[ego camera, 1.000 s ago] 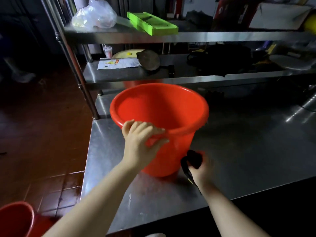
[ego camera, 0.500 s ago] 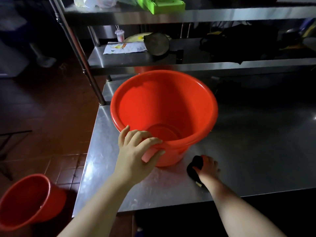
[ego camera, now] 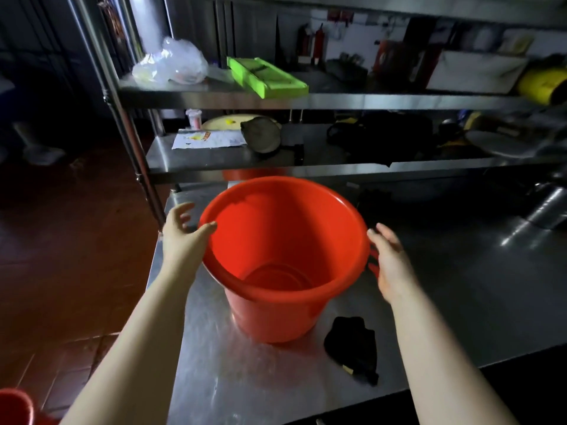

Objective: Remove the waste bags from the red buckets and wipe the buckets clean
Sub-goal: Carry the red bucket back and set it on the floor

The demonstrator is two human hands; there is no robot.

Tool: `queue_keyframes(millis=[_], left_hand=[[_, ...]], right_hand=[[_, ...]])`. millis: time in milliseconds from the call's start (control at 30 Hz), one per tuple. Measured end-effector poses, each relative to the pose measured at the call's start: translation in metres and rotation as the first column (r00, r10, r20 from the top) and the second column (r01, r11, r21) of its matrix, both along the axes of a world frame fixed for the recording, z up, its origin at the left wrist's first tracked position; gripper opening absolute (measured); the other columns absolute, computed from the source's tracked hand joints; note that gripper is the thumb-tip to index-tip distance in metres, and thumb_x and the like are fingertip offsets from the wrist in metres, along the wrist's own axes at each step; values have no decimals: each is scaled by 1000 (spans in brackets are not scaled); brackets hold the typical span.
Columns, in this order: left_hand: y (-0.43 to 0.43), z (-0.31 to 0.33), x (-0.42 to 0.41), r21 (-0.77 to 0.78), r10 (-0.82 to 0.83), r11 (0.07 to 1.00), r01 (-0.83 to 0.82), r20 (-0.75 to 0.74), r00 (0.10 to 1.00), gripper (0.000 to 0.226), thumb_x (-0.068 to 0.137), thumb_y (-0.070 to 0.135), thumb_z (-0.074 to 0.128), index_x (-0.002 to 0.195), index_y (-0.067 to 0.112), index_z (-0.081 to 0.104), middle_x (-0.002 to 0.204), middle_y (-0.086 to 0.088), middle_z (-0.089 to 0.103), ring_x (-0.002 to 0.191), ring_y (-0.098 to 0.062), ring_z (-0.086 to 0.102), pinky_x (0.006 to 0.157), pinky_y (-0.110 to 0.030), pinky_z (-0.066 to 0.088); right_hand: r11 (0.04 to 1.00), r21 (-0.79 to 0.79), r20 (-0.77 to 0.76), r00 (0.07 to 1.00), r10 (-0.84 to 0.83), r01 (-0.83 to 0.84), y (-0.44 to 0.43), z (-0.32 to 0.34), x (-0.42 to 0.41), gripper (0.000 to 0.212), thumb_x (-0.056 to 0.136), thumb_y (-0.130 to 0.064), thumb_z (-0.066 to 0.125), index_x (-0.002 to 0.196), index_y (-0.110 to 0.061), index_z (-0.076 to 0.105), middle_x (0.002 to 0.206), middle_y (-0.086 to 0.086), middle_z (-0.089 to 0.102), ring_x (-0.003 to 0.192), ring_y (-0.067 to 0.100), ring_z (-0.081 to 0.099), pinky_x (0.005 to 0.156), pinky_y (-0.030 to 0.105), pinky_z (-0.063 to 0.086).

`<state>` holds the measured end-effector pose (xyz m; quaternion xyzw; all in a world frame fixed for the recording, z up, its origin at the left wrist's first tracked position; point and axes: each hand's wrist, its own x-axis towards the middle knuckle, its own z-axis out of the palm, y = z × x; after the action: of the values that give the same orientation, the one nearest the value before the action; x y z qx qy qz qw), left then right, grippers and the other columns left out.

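1. The left hand (ego camera: 181, 237) is seen at the left of the centre of the frame, spread apart, with its thumb laid on the rim of the red bucket (ego camera: 282, 259) and the other fingers loose in the air.
2. The right hand (ego camera: 388, 262) is seen at the right side of the same rim, with its fingers apart; it cannot be told if the rim is touched or gripped by it.
3. The red bucket is placed upright in the middle of the frame on the steel surface (ego camera: 460, 286); no bag is seen inside it.
4. A dark cloth (ego camera: 352, 345) is laid on the surface just beside the foot of the bucket, at the lower right of it, apart from both hands.
5. A second red bucket (ego camera: 13, 407) is partly seen on the floor in the lower left corner.
6. On the shelves in the upper part a green tray (ego camera: 267, 78) and a clear plastic bag (ego camera: 175, 62) are kept.
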<state>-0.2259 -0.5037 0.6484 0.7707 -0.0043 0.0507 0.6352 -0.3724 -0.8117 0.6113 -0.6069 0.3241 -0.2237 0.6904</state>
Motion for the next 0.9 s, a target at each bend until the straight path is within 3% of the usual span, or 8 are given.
queue_keyframes(millis=[67,167,267,400,533,733,833,900], left_hand=[[1,-8,9,-176,-70,984,35,-199,978,65,79,10,74,135,24,45,124,-7,55,106,-23,59,88,-36,50],[1,-23,16,-294,-186,952,90,-318,930,67,76,8,73,135,24,46,119,-10,62,99,-29,64,75,-38,53],[-2,-28,19,-390,-230,917,87,-336,913,69,73,-4,65,132,27,48,115,-8,63,100,-30,63,79,-43,55],[-9,-18,18,-434,-217,900,50,-345,913,73,71,-14,46,127,31,49,104,-2,60,83,-22,57,59,-29,46],[-3,-1,20,-471,-180,882,16,-306,935,75,67,-15,44,128,29,52,101,-5,61,74,-19,55,55,-26,44],[42,21,10,-530,-71,846,-56,-217,973,77,60,-11,49,121,36,58,114,-9,63,89,-21,59,67,-31,50],[73,24,-6,-560,5,817,-136,-229,974,70,65,-8,52,119,36,58,120,-11,63,100,-24,61,89,-44,52],[98,24,-18,-567,76,795,-216,-260,963,67,69,-8,51,119,36,56,119,-11,63,98,-24,61,92,-48,50]], right_hand=[[999,24,-8,999,45,-45,12,-1,-3,71,79,-35,70,143,-28,41,136,3,55,120,19,56,109,45,39],[997,32,16,998,67,-68,27,-9,-7,74,85,-17,69,148,-29,32,134,0,58,118,17,58,107,44,42],[998,27,5,999,51,-52,38,-6,-6,83,83,-4,67,150,-32,27,132,-1,57,117,18,58,106,43,42],[999,-19,-36,998,48,-49,46,2,1,86,81,3,59,150,-35,25,133,1,56,114,19,58,103,42,44],[991,-86,-12,995,103,-104,51,24,2,84,81,-2,60,149,-36,25,134,0,55,117,19,56,107,46,42],[957,-163,46,967,250,-240,73,51,13,92,72,-15,64,149,-42,21,141,-4,49,123,16,52,109,46,38],[931,-180,99,936,338,-318,93,53,30,89,77,-6,62,150,-38,22,143,-3,48,124,15,51,110,44,38],[912,-183,138,909,394,-368,115,52,42,86,82,3,59,151,-33,21,142,-2,48,123,14,52,108,40,40]])
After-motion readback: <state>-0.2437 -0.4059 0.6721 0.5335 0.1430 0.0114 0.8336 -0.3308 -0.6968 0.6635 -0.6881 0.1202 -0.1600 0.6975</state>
